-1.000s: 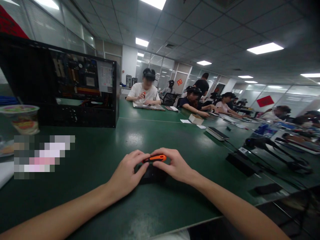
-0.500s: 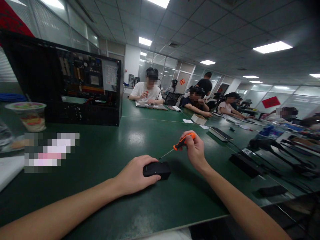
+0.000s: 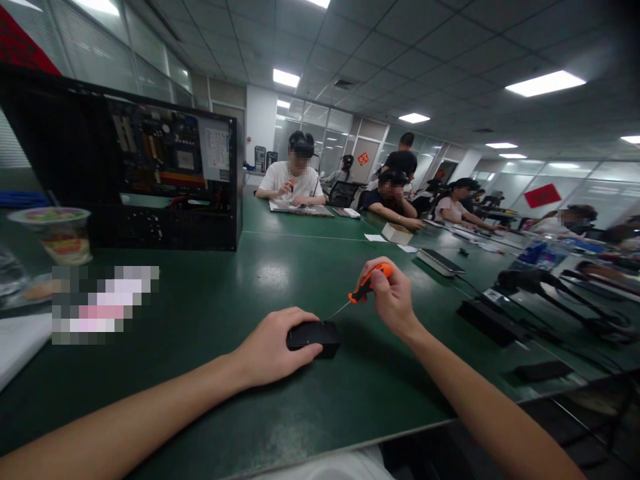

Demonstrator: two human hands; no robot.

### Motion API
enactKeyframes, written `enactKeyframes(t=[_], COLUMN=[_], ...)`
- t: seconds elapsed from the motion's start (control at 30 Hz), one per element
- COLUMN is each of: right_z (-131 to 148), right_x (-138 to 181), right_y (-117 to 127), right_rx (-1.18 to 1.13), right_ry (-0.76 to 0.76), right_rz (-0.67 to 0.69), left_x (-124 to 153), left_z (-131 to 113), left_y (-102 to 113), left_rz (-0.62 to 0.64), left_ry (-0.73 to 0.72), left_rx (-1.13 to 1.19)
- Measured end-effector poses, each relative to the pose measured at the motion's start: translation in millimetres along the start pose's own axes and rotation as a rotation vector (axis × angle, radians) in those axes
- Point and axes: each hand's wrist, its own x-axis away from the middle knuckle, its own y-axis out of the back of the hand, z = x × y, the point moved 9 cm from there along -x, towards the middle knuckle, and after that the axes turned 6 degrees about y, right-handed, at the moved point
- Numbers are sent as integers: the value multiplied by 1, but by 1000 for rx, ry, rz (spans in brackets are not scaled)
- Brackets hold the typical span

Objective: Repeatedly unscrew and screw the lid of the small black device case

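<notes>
On the green tabletop lies a small black box-shaped device. My left hand wraps round its left side, thumb along the near face and fingers over the far one. An orange-and-black screwdriver is gripped by its handle in my right hand. Its thin shaft slants down to the left, and the tip is at the far top edge of the black device. Whether the tip sits in a screw is too small to tell.
An open computer case stands at the back left, beside a plastic cup. To the right are a black notebook, a black box, cables and a black headset-like strap. Several people sit across the table.
The screwdriver's tip has shifted slightly right along the device's far edge. My left hand keeps its hold, and the camera view has moved a little.
</notes>
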Motion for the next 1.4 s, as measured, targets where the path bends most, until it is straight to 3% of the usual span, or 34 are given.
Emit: enactKeyframes(t=[0.17, 0.3, 0.43, 0.57, 0.7, 0.87, 1.07, 1.27, 1.4], right_z=[10, 38, 76, 96, 96, 84, 81, 79, 86], right_x=[-15, -38, -48, -47, -44, -58, -49, -52, -45], right_y=[-6, -29, -64, -85, -88, -73, -76, -68, -75], right_rx=[129, 382, 496, 622, 694, 863, 723, 710, 742], right_ry=[-58, -67, 60, 144, 160, 127, 155, 59, 106], right_rz=[140, 536, 940, 1141, 1166, 935, 1140, 1038, 1075], left_x=[-2, -2, -1, 0, 1, 3, 2, 2, 4], left_z=[-2, -3, -3, -2, -2, -2, 1, 5, 8], left_y=[0, 0, 0, 0, 0, 1, 1, 2, 3], left_rz=[-6, -1, -9, 0, 6, 8, 8, -4, -7], left_ry=[3, 24, 21, 22, 25, 22, 28, 59, 88], left_rx=[10, 26, 23, 27, 23, 12, 7, 3, -3])
